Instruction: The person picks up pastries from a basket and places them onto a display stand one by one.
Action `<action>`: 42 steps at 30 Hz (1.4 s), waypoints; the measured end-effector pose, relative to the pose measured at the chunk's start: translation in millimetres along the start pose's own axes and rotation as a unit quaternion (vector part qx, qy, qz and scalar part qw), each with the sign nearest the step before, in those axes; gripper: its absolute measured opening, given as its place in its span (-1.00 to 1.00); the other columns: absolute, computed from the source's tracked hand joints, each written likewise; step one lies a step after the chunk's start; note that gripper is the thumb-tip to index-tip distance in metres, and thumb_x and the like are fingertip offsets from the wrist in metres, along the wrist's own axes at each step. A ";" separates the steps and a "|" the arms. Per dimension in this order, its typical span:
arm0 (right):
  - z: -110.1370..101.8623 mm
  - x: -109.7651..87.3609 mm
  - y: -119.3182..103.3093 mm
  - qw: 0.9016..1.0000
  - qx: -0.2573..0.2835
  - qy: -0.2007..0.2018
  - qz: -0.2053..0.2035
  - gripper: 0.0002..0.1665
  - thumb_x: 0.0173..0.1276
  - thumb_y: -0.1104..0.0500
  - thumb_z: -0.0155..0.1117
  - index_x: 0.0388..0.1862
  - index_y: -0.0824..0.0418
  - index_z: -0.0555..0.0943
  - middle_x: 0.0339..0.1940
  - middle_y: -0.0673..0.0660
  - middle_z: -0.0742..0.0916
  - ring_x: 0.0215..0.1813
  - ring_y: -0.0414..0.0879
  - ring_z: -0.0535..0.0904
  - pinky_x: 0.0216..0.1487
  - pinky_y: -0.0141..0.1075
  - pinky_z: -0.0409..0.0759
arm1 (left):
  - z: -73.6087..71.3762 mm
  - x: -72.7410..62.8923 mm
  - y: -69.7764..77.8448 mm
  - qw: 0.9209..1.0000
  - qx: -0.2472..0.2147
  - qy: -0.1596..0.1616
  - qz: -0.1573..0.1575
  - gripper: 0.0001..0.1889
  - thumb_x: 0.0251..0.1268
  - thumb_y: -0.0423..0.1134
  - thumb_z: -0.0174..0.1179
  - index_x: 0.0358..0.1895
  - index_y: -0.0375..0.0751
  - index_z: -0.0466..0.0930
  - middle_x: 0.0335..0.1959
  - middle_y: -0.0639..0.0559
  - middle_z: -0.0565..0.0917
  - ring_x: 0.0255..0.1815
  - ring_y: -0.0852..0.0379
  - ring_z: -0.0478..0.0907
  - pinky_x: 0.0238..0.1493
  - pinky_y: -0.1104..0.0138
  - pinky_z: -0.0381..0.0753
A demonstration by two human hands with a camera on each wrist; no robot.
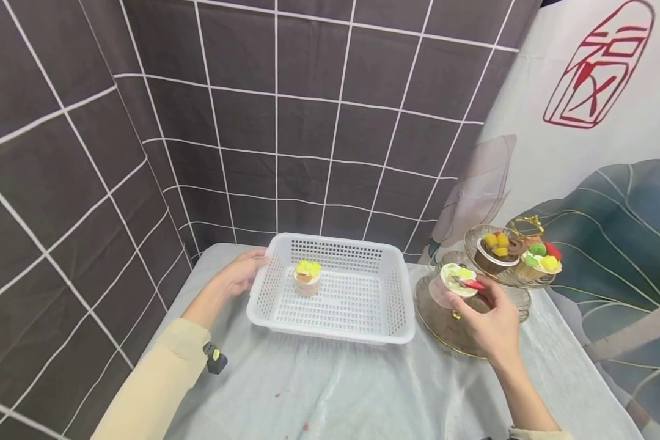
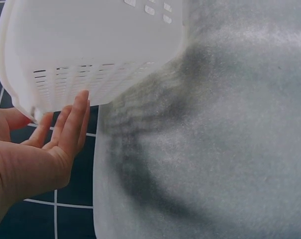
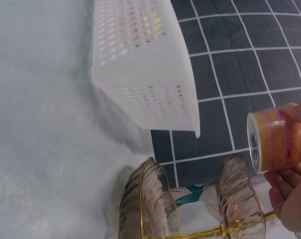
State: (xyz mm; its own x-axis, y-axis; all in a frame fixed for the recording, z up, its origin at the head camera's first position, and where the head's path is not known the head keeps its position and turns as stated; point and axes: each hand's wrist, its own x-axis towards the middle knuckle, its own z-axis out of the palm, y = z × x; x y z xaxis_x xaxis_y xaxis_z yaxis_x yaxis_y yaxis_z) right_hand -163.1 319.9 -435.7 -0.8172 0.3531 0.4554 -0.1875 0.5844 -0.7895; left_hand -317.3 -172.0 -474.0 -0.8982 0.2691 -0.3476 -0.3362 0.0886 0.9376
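My right hand (image 1: 492,324) pinches a clear cup of layered cake (image 1: 452,290), with white cream and a red piece on top, over the lower tier of a two-tier glass stand. In the right wrist view the cup (image 3: 277,142) is tipped on its side, thumb and fingers around its wall. At the left end of a white plastic basket (image 1: 330,333), my left hand (image 1: 243,272) holds the rim; its fingers lie along the outer wall in the left wrist view. Inside the basket, toward the left, stands another cake cup (image 1: 307,281) with yellow topping.
On the stand's upper tier (image 1: 473,232) sit a chocolate cupcake (image 1: 495,252) with yellow fruit and a fruit-topped one (image 1: 540,263). Its lower tier (image 1: 440,327) lies beside the basket's right end. A pale cloth (image 1: 330,391) covers the table; dark gridded fabric (image 1: 308,122) hangs behind.
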 end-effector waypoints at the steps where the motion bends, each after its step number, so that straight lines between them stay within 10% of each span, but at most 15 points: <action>1: -0.5 0.4 1.8 1.000 0.003 0.001 0.003 -0.27 0.15 0.31 0.69 0.31 0.36 0.63 -0.03 -0.16 0.71 -0.02 -0.50 0.58 0.06 -0.68 0.49 | -0.1 -0.5 0.1 1.000 0.001 0.000 0.001 -0.42 0.77 -0.17 -0.13 0.70 -0.22 0.06 0.51 -0.37 0.43 0.50 -0.34 0.42 0.40 -0.22 0.48; 14: -7.6 1.6 17.4 0.996 -0.052 0.024 0.062 -0.21 0.24 0.08 0.69 0.35 0.38 0.59 0.17 0.34 0.73 -0.03 -0.50 0.49 0.03 -0.70 0.46 | 0.4 -0.8 -1.2 1.000 0.002 -0.002 0.001 -0.40 0.77 -0.17 -0.13 0.71 -0.25 0.02 0.50 -0.39 0.43 0.48 -0.36 0.43 0.38 -0.21 0.51; 20: -7.5 5.1 19.2 0.994 -0.089 0.023 0.064 -0.15 0.24 0.00 0.69 0.38 0.39 0.57 0.21 0.37 0.72 0.17 0.05 0.66 0.10 -0.61 0.49 | -0.5 -0.5 -0.8 1.000 -0.001 -0.004 -0.002 -0.40 0.77 -0.18 -0.15 0.71 -0.24 0.00 0.49 -0.41 0.43 0.48 -0.39 0.44 0.36 -0.24 0.52; 30: -2.0 13.4 22.1 0.991 -0.121 0.042 0.033 -0.24 0.22 0.00 0.68 0.24 0.45 0.63 0.09 0.52 0.74 0.20 0.39 0.65 0.32 0.23 0.38 | -1.2 -0.6 -1.1 1.000 -0.006 0.000 -0.002 -0.40 0.77 -0.19 -0.15 0.71 -0.24 0.00 0.50 -0.42 0.42 0.48 -0.39 0.44 0.35 -0.24 0.52; 42: 5.0 18.0 18.1 0.991 -0.127 0.048 -0.005 -0.27 0.13 0.07 0.73 0.20 0.38 0.66 0.05 0.49 0.77 0.15 0.41 0.68 0.22 0.29 0.26 | -0.9 -1.3 -0.9 1.000 -0.012 0.002 -0.001 -0.40 0.77 -0.18 -0.12 0.70 -0.23 0.03 0.50 -0.40 0.43 0.48 -0.38 0.44 0.36 -0.25 0.51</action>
State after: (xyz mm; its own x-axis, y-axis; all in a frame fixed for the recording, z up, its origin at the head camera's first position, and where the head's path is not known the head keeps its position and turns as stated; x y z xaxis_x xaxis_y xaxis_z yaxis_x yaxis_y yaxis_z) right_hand -183.9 333.2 -443.9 -0.7576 0.4078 0.5097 -0.0421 0.7487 -0.6616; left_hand -316.0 -173.2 -474.4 -0.8986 0.2646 -0.3501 -0.3450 0.0672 0.9362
